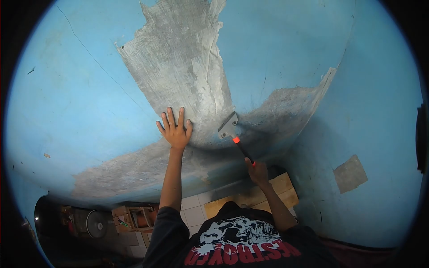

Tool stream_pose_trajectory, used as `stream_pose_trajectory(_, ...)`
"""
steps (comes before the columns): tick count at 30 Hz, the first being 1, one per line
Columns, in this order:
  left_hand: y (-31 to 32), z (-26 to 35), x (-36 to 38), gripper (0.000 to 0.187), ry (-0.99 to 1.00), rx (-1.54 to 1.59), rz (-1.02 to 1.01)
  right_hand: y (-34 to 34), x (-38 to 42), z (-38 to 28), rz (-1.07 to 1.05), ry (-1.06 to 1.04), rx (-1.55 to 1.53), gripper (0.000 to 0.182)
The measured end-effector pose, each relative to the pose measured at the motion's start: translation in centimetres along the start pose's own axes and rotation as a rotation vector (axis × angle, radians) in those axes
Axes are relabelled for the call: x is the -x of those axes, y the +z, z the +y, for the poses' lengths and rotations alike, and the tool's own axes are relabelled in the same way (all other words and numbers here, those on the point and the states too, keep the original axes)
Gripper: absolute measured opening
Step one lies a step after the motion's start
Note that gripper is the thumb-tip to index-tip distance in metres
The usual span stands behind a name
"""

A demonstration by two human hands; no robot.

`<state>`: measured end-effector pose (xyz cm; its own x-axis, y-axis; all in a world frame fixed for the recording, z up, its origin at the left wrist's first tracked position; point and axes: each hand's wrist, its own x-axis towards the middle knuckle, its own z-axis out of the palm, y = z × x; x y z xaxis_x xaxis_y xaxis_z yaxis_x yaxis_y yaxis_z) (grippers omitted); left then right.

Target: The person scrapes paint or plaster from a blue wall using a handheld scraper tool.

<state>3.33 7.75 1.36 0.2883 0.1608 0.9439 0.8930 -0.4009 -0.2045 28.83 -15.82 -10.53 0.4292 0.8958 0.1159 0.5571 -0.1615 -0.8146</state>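
My left hand [177, 134] lies flat against the wall with its fingers spread, on a bare grey patch [172, 58]. In my right hand [258, 173] is a long-handled scraper [229, 126], its black and orange handle gripped near the end. The scraper's wide metal head rests against the wall, or very near it, at the lower right border of the grey strip. Blue paint [263, 49] covers the wall on both sides of that strip. Rough, ragged paint edges line the grey area, which spreads out low to the left and right.
A wall corner runs down at the right, with a small grey square patch [351, 174] on the side wall. Below are a wooden board [283, 190] on white floor tiles [193, 210], a small wooden stool-like piece [129, 218] and a round fan [97, 223].
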Motion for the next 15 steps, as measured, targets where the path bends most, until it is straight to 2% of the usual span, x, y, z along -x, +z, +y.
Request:
stream_pose_trajectory(2,-0.1,0.1,0.1,0.050,0.002,0.002,0.001,0.7,1.2,2.6,0.011,0.056,0.158,0.081)
stream_pose_trajectory(6,-0.1,-0.1,0.5,0.049,0.002,0.004,0.035,1.1,1.0,3.3,0.013,0.065,0.143,0.082)
stream_pose_trajectory(8,0.4,-0.3,0.3,0.049,0.018,0.018,0.062,0.6,0.1,2.4,-0.052,0.072,0.103,0.082)
stream_pose_trajectory(12,0.6,-0.1,0.8,0.048,-0.044,0.037,0.066,0.6,0.7,2.9,0.008,0.055,0.091,0.082)
stream_pose_trajectory(15,0.6,0.2,1.1,0.047,-0.068,0.034,0.060,0.9,1.3,4.1,-0.039,0.140,0.162,0.081)
